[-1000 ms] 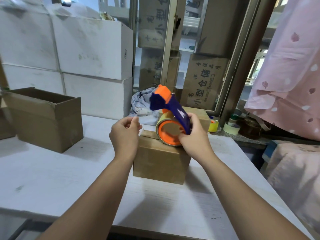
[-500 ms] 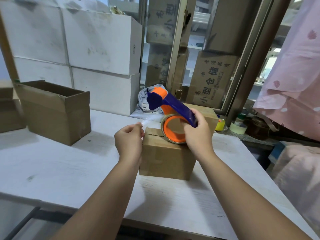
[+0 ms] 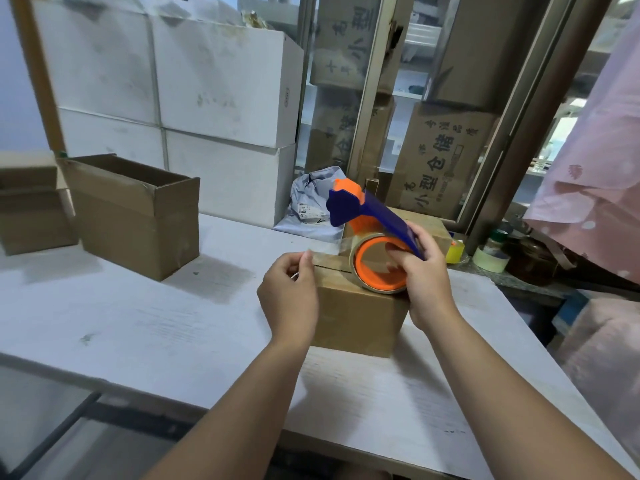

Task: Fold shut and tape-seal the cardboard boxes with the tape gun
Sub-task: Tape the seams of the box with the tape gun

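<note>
Right now the small closed box (image 3: 356,317) is sitting mid-table on the white table (image 3: 138,323), well back from the near edge. Bare tabletop is lying open to its left as far as the open brown box (image 3: 138,216), and a narrower strip is running to the right edge. The left hand (image 3: 289,299) is pinching the free end of the clear tape (image 3: 325,245) at the box's top left edge, while the right hand (image 3: 424,282) is gripping the tape gun (image 3: 367,216), its roll sitting on the box top.
</note>
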`<state>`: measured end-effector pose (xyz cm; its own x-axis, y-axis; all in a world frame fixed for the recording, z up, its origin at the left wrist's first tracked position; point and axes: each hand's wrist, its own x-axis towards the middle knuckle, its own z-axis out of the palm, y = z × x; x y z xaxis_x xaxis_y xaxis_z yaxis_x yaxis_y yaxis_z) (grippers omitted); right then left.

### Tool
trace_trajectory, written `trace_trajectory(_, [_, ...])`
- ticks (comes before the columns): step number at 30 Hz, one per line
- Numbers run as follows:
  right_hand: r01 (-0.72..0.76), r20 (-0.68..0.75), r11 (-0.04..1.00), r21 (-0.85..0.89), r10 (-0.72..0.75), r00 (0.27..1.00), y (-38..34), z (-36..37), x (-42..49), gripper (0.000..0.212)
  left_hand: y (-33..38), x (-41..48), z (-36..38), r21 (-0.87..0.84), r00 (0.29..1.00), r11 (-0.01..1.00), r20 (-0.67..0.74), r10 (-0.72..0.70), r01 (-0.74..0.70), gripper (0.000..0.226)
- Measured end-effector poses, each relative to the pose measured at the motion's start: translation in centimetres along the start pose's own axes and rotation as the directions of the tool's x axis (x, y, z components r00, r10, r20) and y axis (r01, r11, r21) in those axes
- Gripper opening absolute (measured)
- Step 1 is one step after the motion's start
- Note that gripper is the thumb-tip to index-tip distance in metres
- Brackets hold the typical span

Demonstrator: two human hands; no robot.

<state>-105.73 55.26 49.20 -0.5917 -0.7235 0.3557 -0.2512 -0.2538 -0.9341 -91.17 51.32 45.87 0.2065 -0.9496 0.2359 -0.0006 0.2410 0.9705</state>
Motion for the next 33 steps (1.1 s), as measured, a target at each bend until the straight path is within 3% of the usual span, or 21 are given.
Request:
trace_trajectory(7, [0.098, 0.128, 0.949, -0.298, -0.062, 0.99, -0.5, -0.2, 0.5, 0.049, -0.1, 0.8, -0.4, -0.235, 0.969, 0.944, -0.025, -0.246, 0.234, 0.02])
trace_trajectory(11, [0.153, 0.181, 0.905, -0.396, -0.086, 0.98, -1.3, 0.3, 0.8, 0.044, -0.6, 0.7, -0.4, -0.275, 0.941, 0.907, -0.021, -0.339, 0.32, 0.022])
trace_trajectory(18, [0.184, 0.224, 0.911, -0.37, -0.105, 0.969, -1.2, 0.3, 0.5, 0.044, -0.9, 1.7, -0.5, -0.286, 0.913, 0.868, 0.079, -0.401, 0.406, 0.015])
trace_trajectory(22, [0.188, 0.21, 0.914, -0.36, -0.116, 0.971, -1.1, 0.3, 0.2, 0.046, -1.1, 2.3, -0.6, -0.349, 0.897, 0.828, 0.121, -0.424, 0.438, 0.029])
trace_trajectory(28, [0.169, 0.199, 0.91, -0.378, -0.098, 0.975, -1.1, 0.5, 0.2, 0.052, -1.7, 2.6, -0.3, -0.297, 0.899, 0.849, 0.102, -0.426, 0.437, 0.037])
trace_trajectory(33, [0.171, 0.205, 0.911, -0.376, -0.098, 0.974, -1.3, 0.6, 0.2, 0.05, -1.8, 2.4, -0.3, -0.215, 0.909, 0.884, 0.064, -0.412, 0.416, 0.028])
